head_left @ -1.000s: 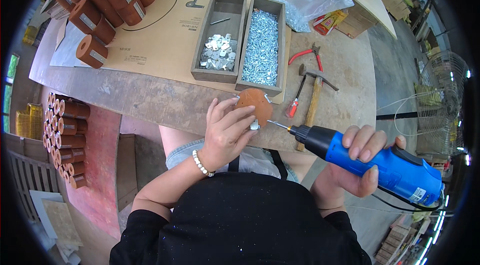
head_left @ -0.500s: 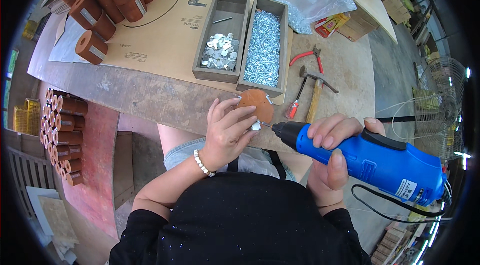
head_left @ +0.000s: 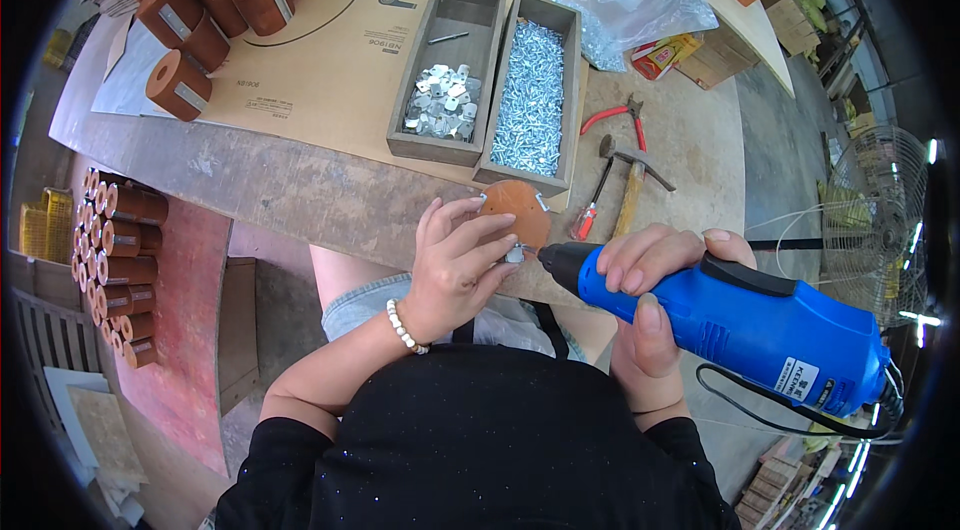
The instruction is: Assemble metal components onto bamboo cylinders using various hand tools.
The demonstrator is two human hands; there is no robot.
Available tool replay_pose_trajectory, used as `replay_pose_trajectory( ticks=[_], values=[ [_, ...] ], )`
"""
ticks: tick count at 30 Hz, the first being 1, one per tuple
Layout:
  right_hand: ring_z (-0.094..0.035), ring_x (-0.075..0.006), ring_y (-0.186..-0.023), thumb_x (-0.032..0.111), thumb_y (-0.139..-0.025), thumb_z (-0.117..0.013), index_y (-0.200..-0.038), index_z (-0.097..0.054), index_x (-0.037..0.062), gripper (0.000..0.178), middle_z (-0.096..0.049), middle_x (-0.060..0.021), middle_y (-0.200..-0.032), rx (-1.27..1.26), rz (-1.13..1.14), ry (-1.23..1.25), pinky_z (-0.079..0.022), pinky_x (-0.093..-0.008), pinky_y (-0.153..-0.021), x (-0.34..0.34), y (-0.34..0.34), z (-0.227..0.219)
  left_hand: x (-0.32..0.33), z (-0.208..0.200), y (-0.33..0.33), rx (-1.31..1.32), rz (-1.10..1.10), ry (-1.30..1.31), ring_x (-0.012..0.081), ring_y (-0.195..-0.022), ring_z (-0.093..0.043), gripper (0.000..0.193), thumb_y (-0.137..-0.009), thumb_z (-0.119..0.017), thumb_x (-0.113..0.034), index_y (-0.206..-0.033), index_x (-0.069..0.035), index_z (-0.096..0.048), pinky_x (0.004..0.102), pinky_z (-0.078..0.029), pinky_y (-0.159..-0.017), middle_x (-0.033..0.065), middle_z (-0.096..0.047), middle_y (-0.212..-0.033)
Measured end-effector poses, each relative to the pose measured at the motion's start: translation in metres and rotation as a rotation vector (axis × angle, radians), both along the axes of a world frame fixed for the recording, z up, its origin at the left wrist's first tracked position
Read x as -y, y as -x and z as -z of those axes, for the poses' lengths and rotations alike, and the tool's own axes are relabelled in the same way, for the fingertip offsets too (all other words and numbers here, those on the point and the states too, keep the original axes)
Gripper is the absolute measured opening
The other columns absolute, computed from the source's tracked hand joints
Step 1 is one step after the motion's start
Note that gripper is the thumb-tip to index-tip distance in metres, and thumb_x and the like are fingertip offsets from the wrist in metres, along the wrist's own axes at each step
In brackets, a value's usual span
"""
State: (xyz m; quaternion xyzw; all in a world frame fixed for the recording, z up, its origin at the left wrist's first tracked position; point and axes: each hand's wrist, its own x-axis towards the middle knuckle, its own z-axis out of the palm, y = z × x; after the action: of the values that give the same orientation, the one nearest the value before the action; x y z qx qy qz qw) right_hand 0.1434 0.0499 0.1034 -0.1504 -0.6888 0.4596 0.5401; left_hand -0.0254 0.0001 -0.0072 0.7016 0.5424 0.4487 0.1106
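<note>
My right hand point(head_left: 655, 275) is wrapped round a blue electric screwdriver point(head_left: 735, 325), thumb underneath. The black nose of the tool points left at the near edge of a round reddish-brown piece point(head_left: 520, 213). With bent fingers my left hand point(head_left: 462, 255) grips that piece. At its fingertips sits a small silvery metal plate point(head_left: 515, 255), right by the screwdriver's tip. More metal bits point(head_left: 543, 202) show on the far rim of the round piece. Whether a screw is on the tip is too small to tell.
Beyond my hands stand a wooden tray of metal plates point(head_left: 402, 125) and a tray of screws point(head_left: 573, 80). A hammer point(head_left: 628, 195), red-handled pliers point(head_left: 607, 116) and a hand screwdriver point(head_left: 585, 220) lie right of them. Brown cylinders point(head_left: 180, 85) are stacked at left; a fan point(head_left: 875, 220) stands right.
The electric screwdriver has shifted slightly left, its nose nearer the plate and the round piece. My left hand keeps its grip. The whole view has turned slightly.
</note>
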Motion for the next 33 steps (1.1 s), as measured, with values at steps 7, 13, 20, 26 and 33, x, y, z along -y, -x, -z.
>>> replay_pose_trajectory(
  ticks=[7,13,20,26,33],
  values=[
    [-0.058,-0.0218,-0.072,-0.001,-0.074,-0.057,-0.123,-0.027,0.0084,0.058,-0.056,-0.0092,-0.079,0.018,-0.043,-0.009,-0.049,-0.0358,-0.069,-0.002,0.008,-0.003,0.0,-0.003,0.001,0.005,0.009,0.005,0.0309,-0.109,-0.048,0.034,-0.058,-0.076,-0.011,-0.091,-0.011,-0.067,0.049,-0.034,-0.092,0.0042,-0.061,-0.109],
    [-0.058,-0.021,-0.067,-0.003,-0.071,-0.057,-0.117,-0.029,0.0049,0.054,-0.056,-0.0087,-0.073,0.039,-0.037,-0.012,-0.049,-0.0353,-0.067,-0.006,0.016,-0.007,-0.001,0.001,0.001,0.073,0.028,-0.022,0.032,-0.108,-0.048,0.036,-0.057,-0.076,-0.007,-0.091,-0.009,-0.067,0.0427,-0.038,-0.09,0.0052,-0.061,-0.108],
    [-0.058,-0.0202,-0.065,-0.004,-0.07,-0.055,-0.112,-0.028,0.0047,0.051,-0.055,-0.0082,-0.07,0.069,-0.017,-0.007,-0.049,-0.0342,-0.067,-0.008,0.02,-0.008,-0.002,0.001,0.001,0.094,0.044,-0.028,0.0322,-0.107,-0.048,0.035,-0.058,-0.075,-0.006,-0.092,-0.008,-0.066,0.041,-0.04,-0.089,0.0055,-0.061,-0.108],
    [-0.058,-0.0203,-0.066,-0.005,-0.07,-0.055,-0.111,-0.028,0.004,0.05,-0.054,-0.0079,-0.07,0.097,-0.05,-0.038,-0.049,-0.0336,-0.068,-0.011,0.022,-0.009,-0.002,0.003,0.001,0.115,0.044,-0.03,0.0318,-0.106,-0.048,0.033,-0.058,-0.075,-0.006,-0.091,-0.007,-0.067,0.0404,-0.04,-0.089,0.0057,-0.061,-0.108],
    [-0.057,-0.0197,-0.067,-0.007,-0.071,-0.054,-0.11,-0.027,0.0037,0.048,-0.053,-0.0072,-0.069,0.146,-0.046,-0.001,-0.048,-0.0324,-0.068,-0.012,0.025,-0.01,-0.002,0.005,0.002,0.128,0.04,-0.028,0.0314,-0.106,-0.048,0.033,-0.058,-0.075,-0.006,-0.09,-0.007,-0.067,0.0405,-0.041,-0.089,0.006,-0.061,-0.107]
  ],
)
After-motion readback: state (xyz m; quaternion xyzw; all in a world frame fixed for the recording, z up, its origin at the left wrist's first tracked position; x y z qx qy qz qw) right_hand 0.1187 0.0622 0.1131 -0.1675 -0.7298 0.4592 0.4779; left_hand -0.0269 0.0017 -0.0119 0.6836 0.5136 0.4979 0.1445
